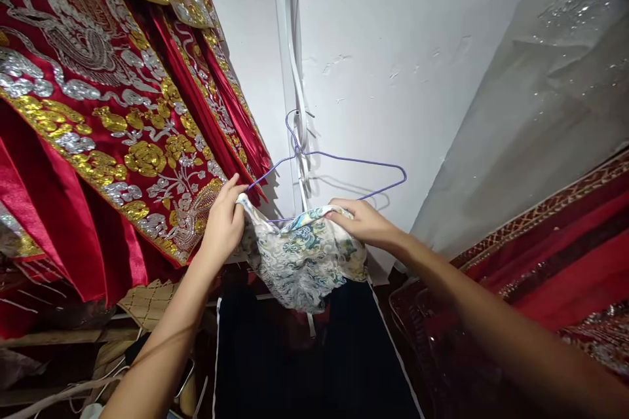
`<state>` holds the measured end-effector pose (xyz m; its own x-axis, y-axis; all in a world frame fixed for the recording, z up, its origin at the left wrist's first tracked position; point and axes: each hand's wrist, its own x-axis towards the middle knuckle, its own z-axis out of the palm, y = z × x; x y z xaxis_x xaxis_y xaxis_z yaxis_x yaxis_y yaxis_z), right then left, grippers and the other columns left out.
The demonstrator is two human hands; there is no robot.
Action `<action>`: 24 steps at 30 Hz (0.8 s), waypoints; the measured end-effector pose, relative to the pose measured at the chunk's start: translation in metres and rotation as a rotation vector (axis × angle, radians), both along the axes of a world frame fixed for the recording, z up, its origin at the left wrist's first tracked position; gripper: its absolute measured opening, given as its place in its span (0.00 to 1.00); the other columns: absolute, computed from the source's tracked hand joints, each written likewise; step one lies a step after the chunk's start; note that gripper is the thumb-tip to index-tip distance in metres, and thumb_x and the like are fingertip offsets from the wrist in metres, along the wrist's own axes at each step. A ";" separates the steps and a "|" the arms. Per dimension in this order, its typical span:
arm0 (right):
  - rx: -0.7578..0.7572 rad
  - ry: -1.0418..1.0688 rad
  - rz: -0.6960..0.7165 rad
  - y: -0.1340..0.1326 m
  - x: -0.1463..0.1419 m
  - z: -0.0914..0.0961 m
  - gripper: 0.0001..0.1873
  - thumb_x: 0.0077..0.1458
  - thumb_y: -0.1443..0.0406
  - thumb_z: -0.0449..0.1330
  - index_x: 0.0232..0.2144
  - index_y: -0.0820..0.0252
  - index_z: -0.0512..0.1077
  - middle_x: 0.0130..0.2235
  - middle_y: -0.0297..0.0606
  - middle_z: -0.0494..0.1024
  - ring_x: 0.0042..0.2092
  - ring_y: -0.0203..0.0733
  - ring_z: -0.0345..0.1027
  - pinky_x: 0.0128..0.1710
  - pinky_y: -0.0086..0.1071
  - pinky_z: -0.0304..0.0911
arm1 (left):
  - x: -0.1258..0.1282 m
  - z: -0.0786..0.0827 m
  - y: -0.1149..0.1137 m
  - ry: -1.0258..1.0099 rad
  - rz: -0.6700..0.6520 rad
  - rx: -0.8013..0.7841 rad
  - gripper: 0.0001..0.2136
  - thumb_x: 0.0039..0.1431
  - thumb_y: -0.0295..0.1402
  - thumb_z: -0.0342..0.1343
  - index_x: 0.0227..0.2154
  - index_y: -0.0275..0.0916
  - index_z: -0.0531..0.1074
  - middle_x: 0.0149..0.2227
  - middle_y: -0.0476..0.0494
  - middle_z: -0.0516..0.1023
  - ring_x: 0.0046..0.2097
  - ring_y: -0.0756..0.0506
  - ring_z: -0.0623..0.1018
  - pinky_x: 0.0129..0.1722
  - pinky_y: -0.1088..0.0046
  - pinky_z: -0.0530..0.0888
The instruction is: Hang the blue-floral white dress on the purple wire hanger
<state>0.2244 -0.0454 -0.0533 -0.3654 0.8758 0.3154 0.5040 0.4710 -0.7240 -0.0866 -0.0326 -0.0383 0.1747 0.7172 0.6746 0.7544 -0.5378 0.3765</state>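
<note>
Hanger (354, 159) Stood Bare at One End

Our left hand (223, 226) and right hand (363, 220) pinched the edge of a soft-looking, printed garment (299, 262) between them. It seemed partly on at most: above our right hand, the thin purple wire's rounded end was uncovered; the other end was hidden near our left hand. Beyond it glittered sequined red cloth (147, 157).

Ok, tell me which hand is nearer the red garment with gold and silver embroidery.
Left. The left hand appears right by the edge of the embroidered red garment; the right hand is farther off, gripping the opposite side of the patterned cloth.
</note>
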 end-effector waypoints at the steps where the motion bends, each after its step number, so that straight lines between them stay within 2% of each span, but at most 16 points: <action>1: -0.006 0.010 0.019 -0.001 -0.002 -0.002 0.16 0.63 0.55 0.53 0.34 0.58 0.74 0.35 0.35 0.76 0.38 0.43 0.67 0.38 0.32 0.56 | 0.005 0.004 0.006 0.026 0.006 -0.021 0.17 0.66 0.28 0.44 0.53 0.38 0.71 0.58 0.34 0.73 0.61 0.36 0.72 0.62 0.55 0.67; 3: -0.013 0.025 0.040 -0.003 -0.005 -0.005 0.14 0.62 0.57 0.53 0.36 0.57 0.75 0.38 0.35 0.78 0.42 0.46 0.69 0.42 0.33 0.59 | 0.013 0.007 0.019 0.074 0.023 -0.060 0.19 0.64 0.27 0.44 0.54 0.39 0.71 0.50 0.35 0.78 0.54 0.35 0.76 0.56 0.55 0.70; 5: -0.003 0.020 -0.003 -0.007 -0.003 -0.007 0.14 0.61 0.59 0.54 0.45 0.54 0.75 0.41 0.36 0.79 0.43 0.48 0.70 0.44 0.36 0.61 | 0.016 0.005 0.029 0.078 0.005 -0.071 0.20 0.63 0.25 0.43 0.54 0.40 0.71 0.49 0.36 0.79 0.52 0.36 0.77 0.54 0.57 0.71; 6: 0.019 0.018 -0.061 -0.008 0.001 -0.009 0.19 0.60 0.60 0.55 0.53 0.52 0.73 0.41 0.36 0.79 0.42 0.48 0.70 0.44 0.37 0.62 | 0.016 0.004 0.032 0.061 -0.023 -0.072 0.20 0.63 0.25 0.42 0.54 0.39 0.71 0.49 0.37 0.79 0.52 0.37 0.77 0.54 0.59 0.71; 8: 0.115 0.048 -0.249 -0.009 0.013 -0.009 0.35 0.56 0.62 0.59 0.66 0.49 0.59 0.39 0.37 0.79 0.39 0.48 0.70 0.42 0.38 0.63 | 0.012 0.002 0.034 0.015 -0.092 -0.091 0.20 0.63 0.26 0.43 0.53 0.39 0.72 0.49 0.39 0.80 0.50 0.39 0.78 0.53 0.62 0.71; 10: 0.234 0.117 -0.450 -0.006 0.033 -0.005 0.49 0.53 0.63 0.62 0.72 0.50 0.45 0.38 0.38 0.79 0.35 0.47 0.69 0.39 0.39 0.64 | 0.007 0.005 0.031 -0.014 -0.149 -0.133 0.18 0.64 0.28 0.44 0.51 0.39 0.74 0.47 0.42 0.81 0.47 0.40 0.78 0.51 0.66 0.72; 12: 0.309 0.147 -0.591 0.004 0.055 0.003 0.55 0.49 0.62 0.67 0.72 0.53 0.43 0.37 0.39 0.78 0.32 0.45 0.68 0.37 0.38 0.64 | 0.002 0.010 0.028 -0.021 -0.200 -0.183 0.16 0.65 0.32 0.45 0.48 0.40 0.76 0.45 0.44 0.82 0.45 0.42 0.78 0.49 0.68 0.72; 14: 0.271 0.112 -0.624 0.018 0.076 0.013 0.52 0.45 0.62 0.69 0.70 0.59 0.54 0.35 0.39 0.78 0.31 0.43 0.67 0.34 0.36 0.62 | -0.001 0.016 0.028 -0.050 -0.265 -0.247 0.15 0.65 0.37 0.47 0.44 0.40 0.78 0.43 0.45 0.82 0.45 0.42 0.78 0.48 0.69 0.72; 17: 0.124 0.096 -0.546 0.036 0.098 0.029 0.34 0.44 0.64 0.70 0.55 0.68 0.74 0.28 0.38 0.74 0.29 0.39 0.64 0.30 0.34 0.57 | -0.006 0.020 0.034 -0.273 -0.366 -0.422 0.14 0.61 0.42 0.54 0.38 0.38 0.79 0.38 0.44 0.82 0.42 0.41 0.78 0.45 0.67 0.75; 20: 0.016 0.131 -0.436 0.042 0.111 0.042 0.22 0.45 0.64 0.69 0.44 0.70 0.80 0.27 0.38 0.74 0.28 0.35 0.61 0.30 0.35 0.53 | -0.012 0.020 0.043 -0.615 -0.449 -0.668 0.16 0.57 0.44 0.60 0.38 0.35 0.79 0.35 0.39 0.82 0.40 0.36 0.81 0.43 0.60 0.77; 22: -0.037 0.134 -0.360 0.041 0.118 0.047 0.17 0.45 0.63 0.71 0.36 0.69 0.81 0.26 0.39 0.74 0.28 0.34 0.60 0.29 0.36 0.52 | -0.011 0.022 0.048 -0.703 -0.462 -0.754 0.20 0.63 0.46 0.55 0.39 0.30 0.79 0.35 0.36 0.82 0.43 0.33 0.82 0.44 0.53 0.77; 24: -0.097 0.187 -0.292 0.037 0.122 0.050 0.15 0.42 0.61 0.73 0.27 0.69 0.80 0.23 0.39 0.73 0.27 0.35 0.61 0.29 0.36 0.52 | -0.005 0.023 0.051 -0.651 -0.414 -0.695 0.27 0.71 0.45 0.42 0.39 0.25 0.78 0.35 0.35 0.81 0.47 0.33 0.80 0.46 0.49 0.75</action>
<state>0.3468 -0.0081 -0.0033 -0.0389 0.9639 0.2634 0.4619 0.2511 -0.8506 -0.0918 0.0189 -0.0157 0.2459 0.9510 0.1874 0.0995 -0.2171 0.9711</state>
